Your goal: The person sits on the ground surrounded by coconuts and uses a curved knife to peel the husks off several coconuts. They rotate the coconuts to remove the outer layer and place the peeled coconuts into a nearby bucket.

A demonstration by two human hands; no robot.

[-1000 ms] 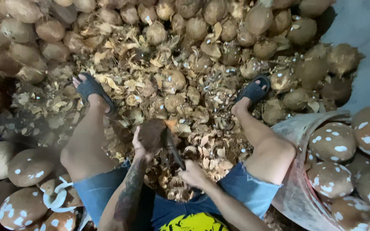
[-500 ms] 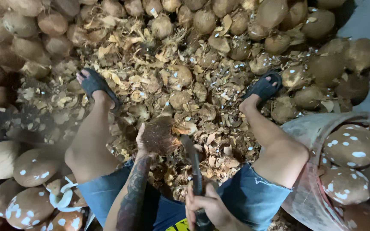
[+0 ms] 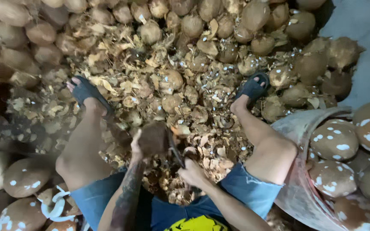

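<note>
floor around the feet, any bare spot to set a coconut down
Hardly any. Husk chips cover the floor between the sandals, and coconuts pile beyond. The only bare patch is the grey floor at upper right, beside the sack.

Tight working pocket mid-frame between the bare legs (image 3: 82,158). Husk scraps (image 3: 150,85) cover the floor ahead. Piled coconuts (image 3: 18,47) wall off top and left; sack of peeled coconuts (image 3: 296,145) blocks lower right.
</note>
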